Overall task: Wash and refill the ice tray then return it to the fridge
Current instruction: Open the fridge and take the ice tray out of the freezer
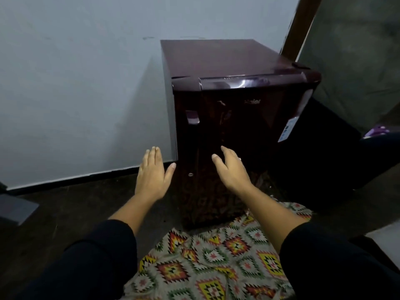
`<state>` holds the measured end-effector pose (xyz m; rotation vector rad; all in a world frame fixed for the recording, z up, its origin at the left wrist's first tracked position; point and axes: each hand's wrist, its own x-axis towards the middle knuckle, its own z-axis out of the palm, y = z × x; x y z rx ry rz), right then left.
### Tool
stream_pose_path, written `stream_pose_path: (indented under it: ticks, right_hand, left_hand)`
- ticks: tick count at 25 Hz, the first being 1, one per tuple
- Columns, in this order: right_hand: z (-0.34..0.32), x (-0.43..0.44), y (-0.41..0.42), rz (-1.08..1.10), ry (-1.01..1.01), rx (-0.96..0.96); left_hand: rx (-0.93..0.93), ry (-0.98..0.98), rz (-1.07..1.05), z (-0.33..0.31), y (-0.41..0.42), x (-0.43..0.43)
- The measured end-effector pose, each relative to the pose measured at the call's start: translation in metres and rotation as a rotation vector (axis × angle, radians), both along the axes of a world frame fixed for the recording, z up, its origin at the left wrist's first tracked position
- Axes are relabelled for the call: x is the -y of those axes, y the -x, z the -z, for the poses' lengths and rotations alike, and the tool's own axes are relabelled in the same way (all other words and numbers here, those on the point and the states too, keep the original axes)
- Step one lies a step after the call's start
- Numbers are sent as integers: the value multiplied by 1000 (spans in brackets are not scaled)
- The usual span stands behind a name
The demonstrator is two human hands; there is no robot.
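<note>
Head view: fridge (238, 126) stood shut at twelve o'clock.
Left hand (152, 176) and right hand (231, 172) hovered empty, fingers relaxed, apparently to open it.

One fridge (238, 109), two hands — left hand (152, 174), right hand (231, 169) — and one patterned cloth (207, 260).

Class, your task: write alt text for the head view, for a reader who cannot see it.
An open left hand and right hand are held out toward a small, closed dark red fridge. It stands by a pale wall, a patterned cloth on the floor in front. No ice tray shows.
</note>
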<state>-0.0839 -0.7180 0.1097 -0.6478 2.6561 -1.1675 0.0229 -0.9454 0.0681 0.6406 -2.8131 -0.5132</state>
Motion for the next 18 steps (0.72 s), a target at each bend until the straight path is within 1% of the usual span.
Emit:
stream_pose_path:
  ticks: [4, 6, 8, 12, 15, 18]
  right_hand:
    - [-35, 50, 22, 100, 327, 190]
    - [-43, 68, 35, 130, 431, 277]
    - [-46, 85, 46, 141, 497, 360]
    - [-40, 115, 60, 154, 492, 437]
    - [-37, 125, 63, 175, 493, 427]
    - [-34, 125, 64, 166, 453, 408]
  left_hand:
    - [-161, 11, 48, -57, 41, 27]
    - [-206, 34, 71, -86, 61, 36]
    - [-231, 102, 113, -110, 84, 43]
    - [-245, 232, 215, -144, 126, 52]
    - [-186, 321, 316, -150, 145, 56]
    - [-195, 338, 346, -147, 151, 59]
